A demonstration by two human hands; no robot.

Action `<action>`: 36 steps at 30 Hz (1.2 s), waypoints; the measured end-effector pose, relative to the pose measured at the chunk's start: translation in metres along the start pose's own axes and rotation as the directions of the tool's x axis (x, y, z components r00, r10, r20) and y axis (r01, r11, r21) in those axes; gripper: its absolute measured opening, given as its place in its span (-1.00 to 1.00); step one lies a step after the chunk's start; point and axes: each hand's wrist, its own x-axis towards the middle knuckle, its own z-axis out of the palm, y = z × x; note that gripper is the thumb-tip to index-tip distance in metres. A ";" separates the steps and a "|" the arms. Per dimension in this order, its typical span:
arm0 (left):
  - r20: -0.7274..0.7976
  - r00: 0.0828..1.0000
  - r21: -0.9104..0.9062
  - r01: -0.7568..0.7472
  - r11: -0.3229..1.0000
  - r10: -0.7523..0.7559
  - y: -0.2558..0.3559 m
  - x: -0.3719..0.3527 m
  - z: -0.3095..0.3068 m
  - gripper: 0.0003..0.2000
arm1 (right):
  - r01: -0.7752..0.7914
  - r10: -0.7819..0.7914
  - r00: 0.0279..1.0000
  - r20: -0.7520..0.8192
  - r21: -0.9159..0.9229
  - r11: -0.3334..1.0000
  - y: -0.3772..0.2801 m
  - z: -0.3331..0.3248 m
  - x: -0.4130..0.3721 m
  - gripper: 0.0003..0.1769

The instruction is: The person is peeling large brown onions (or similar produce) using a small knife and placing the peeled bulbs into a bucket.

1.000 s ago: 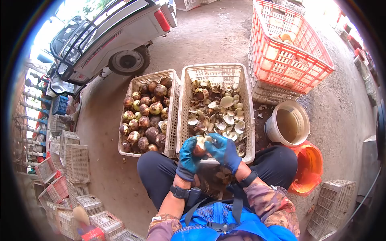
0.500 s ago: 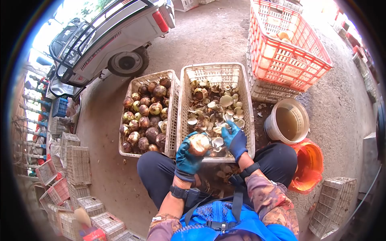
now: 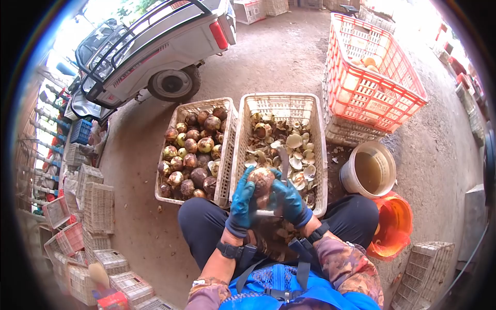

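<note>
My left hand (image 3: 241,202), in a blue-green glove, is closed around the left side of a round, brown-skinned root vegetable (image 3: 262,181). My right hand (image 3: 290,200), gloved alike, is close against the vegetable's right side. From its grip a knife's blade (image 3: 284,161) points up and away from me; the handle is hidden by the glove. Both hands are over the near end of a pale plastic crate (image 3: 322,155) holding curved peel pieces (image 3: 294,141). Left of it, another crate (image 3: 233,129) is filled with whole, brown-and-green round vegetables (image 3: 205,144).
A red crate (image 3: 380,106) with pale pieces tops a stack at the right. Nearer are a white bucket (image 3: 390,173) of cloudy water and an orange tub (image 3: 405,222). A cargo tricycle (image 3: 173,57) stands at upper left. Crates (image 3: 98,206) are piled left.
The vegetable has been turned, so its brown skin faces up instead of the pale cut side. My right hand has come down and in beside it. The camera view has shifted slightly.
</note>
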 end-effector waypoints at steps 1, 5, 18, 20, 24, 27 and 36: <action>0.048 0.989 -0.167 0.143 0.976 -0.137 0.002 -0.003 0.002 -0.39 | 0.018 -0.017 1.000 0.010 -0.048 0.999 0.001 0.003 -0.001 -0.41; -0.052 0.977 -0.272 0.187 0.944 -0.208 -0.009 -0.002 -0.020 -0.56 | 0.170 -0.177 0.984 0.015 -0.367 0.915 0.020 -0.013 0.007 -0.48; -0.256 0.927 -0.394 0.158 0.905 -0.273 -0.019 0.005 -0.038 -0.55 | 0.129 -0.378 0.921 0.098 -0.990 0.058 0.001 0.014 -0.012 -0.64; -0.267 0.922 -0.418 0.152 0.896 -0.281 -0.024 0.007 -0.043 -0.51 | 0.126 -0.372 0.920 0.127 -0.992 -0.026 0.010 0.013 -0.014 -0.67; -0.406 0.895 -0.260 0.078 0.962 -0.183 -0.023 0.007 -0.027 -0.50 | 0.161 -0.345 0.917 0.201 -0.977 -0.140 0.022 0.004 -0.010 -0.65; -0.370 0.896 -0.300 0.132 0.945 -0.243 -0.025 0.008 -0.031 -0.55 | 0.135 -0.330 0.926 0.185 -0.976 -0.170 0.027 0.004 -0.011 -0.60; -0.481 0.873 -0.069 0.058 0.996 -0.084 -0.037 0.009 -0.039 -0.53 | -0.056 -0.175 0.984 -0.023 -0.980 -0.190 0.021 0.024 -0.017 -0.64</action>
